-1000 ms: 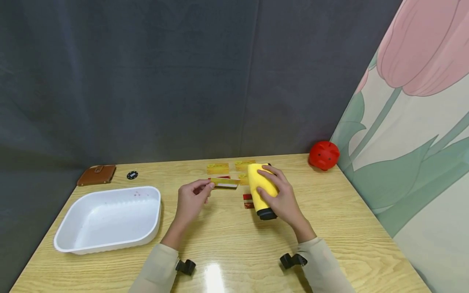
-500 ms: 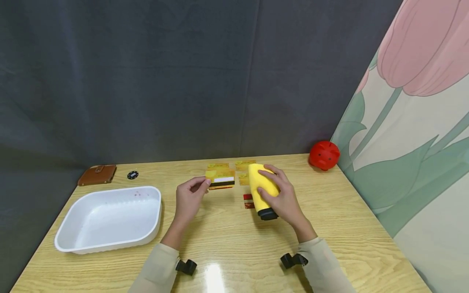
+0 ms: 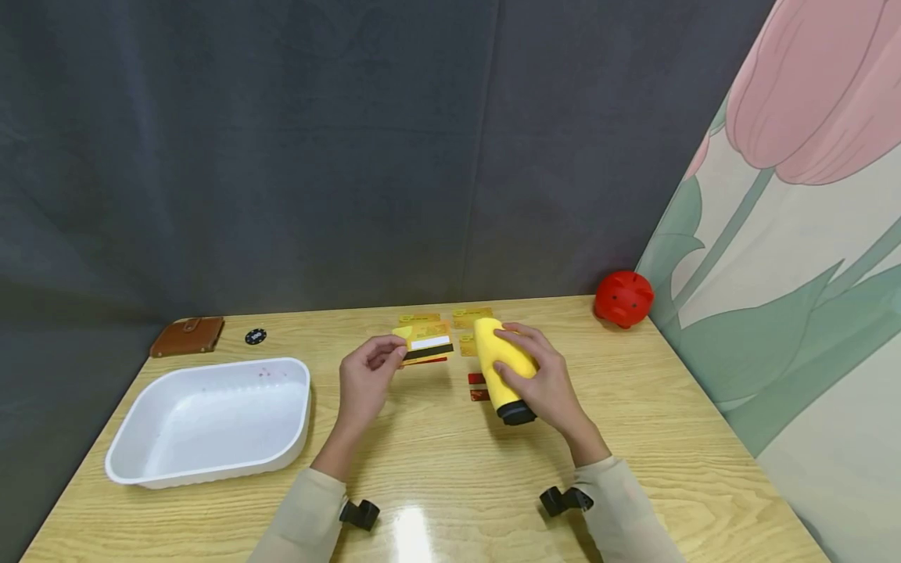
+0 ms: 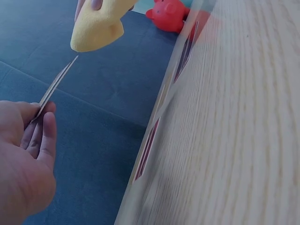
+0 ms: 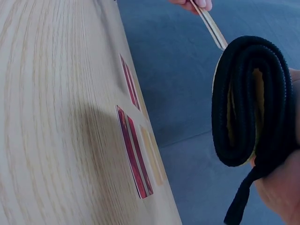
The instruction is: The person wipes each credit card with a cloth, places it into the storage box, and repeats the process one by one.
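My left hand (image 3: pixel 366 377) pinches a yellow bank card (image 3: pixel 425 341) by its left edge between thumb and fingers. Its face with the dark stripe and white strip is turned to the head camera. In the left wrist view, two thin edges show along the held card (image 4: pixel 57 83), perhaps a second card. To the right, my right hand (image 3: pixel 536 374) grips a folded yellow cloth (image 3: pixel 498 358) with black binding. The right wrist view shows the cloth's folded black end (image 5: pixel 253 101) and a hanging loop. The cloth is held above the table, close to the card's far edge.
Flat on the table lie yellow cards (image 3: pixel 473 317) and a red striped card (image 3: pixel 479 387), partly hidden by the cloth. A white tray (image 3: pixel 211 472), a brown wallet (image 3: pixel 187 337) and a black poker chip (image 3: pixel 256 336) are leftward. A red piggy bank (image 3: pixel 623 299) stands back right.
The card in my left hand has turned from a slant to face the head camera, then tilted slightly down at the right. The cloth stays gripped and has barely shifted.
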Motion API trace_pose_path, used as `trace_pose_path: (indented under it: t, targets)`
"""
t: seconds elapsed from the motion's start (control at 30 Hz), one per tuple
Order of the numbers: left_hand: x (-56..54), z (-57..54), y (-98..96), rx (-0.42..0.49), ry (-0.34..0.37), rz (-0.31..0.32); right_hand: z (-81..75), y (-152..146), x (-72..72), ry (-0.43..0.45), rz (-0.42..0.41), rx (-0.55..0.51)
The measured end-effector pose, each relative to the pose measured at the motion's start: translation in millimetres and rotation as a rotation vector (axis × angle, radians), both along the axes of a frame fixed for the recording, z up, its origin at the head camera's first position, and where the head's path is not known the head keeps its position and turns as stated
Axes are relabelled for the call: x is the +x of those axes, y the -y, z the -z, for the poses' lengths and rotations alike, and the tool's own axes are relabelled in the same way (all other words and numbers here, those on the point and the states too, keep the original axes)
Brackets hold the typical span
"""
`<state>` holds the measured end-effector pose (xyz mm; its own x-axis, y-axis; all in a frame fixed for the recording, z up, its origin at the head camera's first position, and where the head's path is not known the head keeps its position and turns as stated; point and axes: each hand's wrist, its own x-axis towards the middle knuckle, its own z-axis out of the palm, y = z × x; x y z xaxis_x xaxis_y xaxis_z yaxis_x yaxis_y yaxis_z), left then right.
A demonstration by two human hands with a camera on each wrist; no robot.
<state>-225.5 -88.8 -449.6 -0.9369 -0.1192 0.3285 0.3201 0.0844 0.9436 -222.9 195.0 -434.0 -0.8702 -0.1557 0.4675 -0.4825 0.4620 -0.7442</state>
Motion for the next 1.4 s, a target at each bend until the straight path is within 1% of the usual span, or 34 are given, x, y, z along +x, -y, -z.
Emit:
trace_pose_path:
  t: [0.23, 0.43, 0.53, 0.7, 0.87, 1.0, 1.2, 1.4]
  targets:
    - [1.3, 1.6, -2.2, -0.034, 0.042, 0.041, -0.6, 1.8, 1.9, -0.005, 0.000, -0.013]
    - [4.9, 2.6, -9.1, -0.084, 0.029, 0.044, 0.7, 9.8, 3.5, -0.036, -0.045, -0.029]
    - [5.9, 4.2, -13.7, -0.098, 0.021, 0.046, 3.2, 15.3, 3.9, -0.056, -0.065, -0.012]
    - [7.8, 6.2, -22.1, -0.106, 0.003, 0.075, 8.0, 25.9, 6.5, -0.092, -0.078, 0.053]
    - [9.5, 8.3, -29.0, -0.133, -0.016, 0.087, 10.2, 36.9, 10.4, -0.114, -0.117, 0.097]
    - [10.3, 10.6, -31.6, -0.152, -0.011, 0.087, 10.2, 43.4, 13.7, -0.125, -0.146, 0.112]
    - [10.6, 12.6, -32.6, -0.151, -0.005, 0.079, 10.9, 44.2, 14.3, -0.124, -0.137, 0.118]
    - [11.8, 11.0, -33.3, -0.133, 0.002, 0.089, 9.5, 36.2, 10.5, -0.125, -0.096, 0.128]
